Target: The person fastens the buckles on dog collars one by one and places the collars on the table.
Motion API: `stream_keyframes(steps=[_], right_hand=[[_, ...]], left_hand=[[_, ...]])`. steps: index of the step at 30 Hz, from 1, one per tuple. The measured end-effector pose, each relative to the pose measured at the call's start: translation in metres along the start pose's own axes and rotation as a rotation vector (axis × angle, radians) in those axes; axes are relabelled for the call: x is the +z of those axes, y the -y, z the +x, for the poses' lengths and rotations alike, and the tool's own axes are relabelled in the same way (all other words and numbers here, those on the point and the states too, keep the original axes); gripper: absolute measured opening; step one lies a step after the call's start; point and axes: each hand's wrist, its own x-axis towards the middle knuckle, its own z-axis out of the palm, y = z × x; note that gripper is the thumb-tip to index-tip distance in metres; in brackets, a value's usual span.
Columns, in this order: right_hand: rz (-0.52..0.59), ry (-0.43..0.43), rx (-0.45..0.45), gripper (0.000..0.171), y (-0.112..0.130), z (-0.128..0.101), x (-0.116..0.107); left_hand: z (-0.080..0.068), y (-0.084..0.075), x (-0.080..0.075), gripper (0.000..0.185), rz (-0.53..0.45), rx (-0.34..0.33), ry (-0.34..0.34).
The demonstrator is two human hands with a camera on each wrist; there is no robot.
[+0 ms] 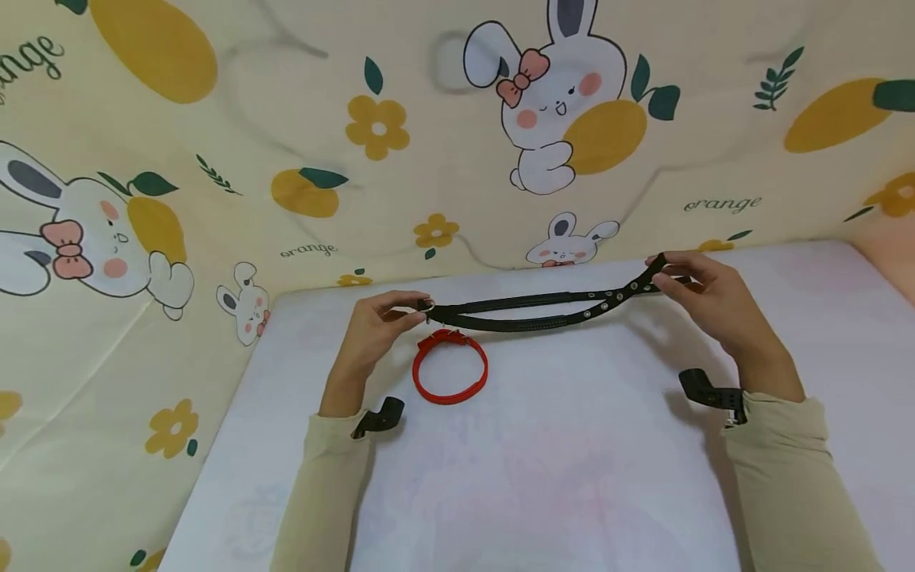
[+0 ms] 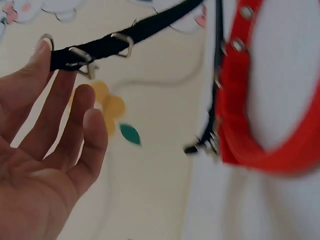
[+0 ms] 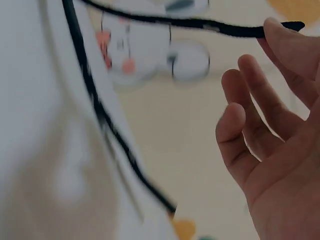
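Note:
A black collar strap (image 2: 150,29) with metal buckle parts stretches between both hands, raised above the table. My left hand (image 1: 372,326) pinches its buckle end, the other fingers held loosely apart. At the opposite end, my right hand (image 1: 708,298) grips the pointed tip between thumb and forefinger. A second black strap (image 3: 92,95) lies along the back of the table and overlaps the held one in the head view. Just in front of the left hand rests a red collar (image 1: 477,388), fastened into a ring with its buckle at the back.
The white table (image 1: 536,469) ends at a cream cloth backdrop (image 1: 400,48) printed with rabbits and oranges, close behind the hands. Black wrist-camera mounts (image 1: 708,391) project from both sleeves over the table.

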Motion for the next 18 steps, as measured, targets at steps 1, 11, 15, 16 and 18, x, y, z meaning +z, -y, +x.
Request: stream_keyframes(steps=[1,11,15,16,18], right_hand=[[0.023,0.014,-0.006,0.033,0.005,0.0,0.002],[-0.026,0.145,-0.175,0.025,0.071,0.004,0.032],[-0.114,0.113,-0.266,0.025,0.092,-0.002,0.047],[-0.13,0.104,-0.298,0.025,0.096,-0.003,0.05],[-0.151,0.09,-0.36,0.026,0.103,-0.005,0.057]], left_hand=[[0.0,-0.004,0.002,0.028,-0.027,0.001,0.011],[-0.002,-0.038,0.025,0.028,-0.167,0.083,0.004],[-0.004,-0.045,0.037,0.028,-0.165,0.148,0.011],[-0.004,-0.047,0.04,0.028,-0.164,0.153,0.019],[-0.005,-0.05,0.045,0.028,-0.157,0.161,0.037]])
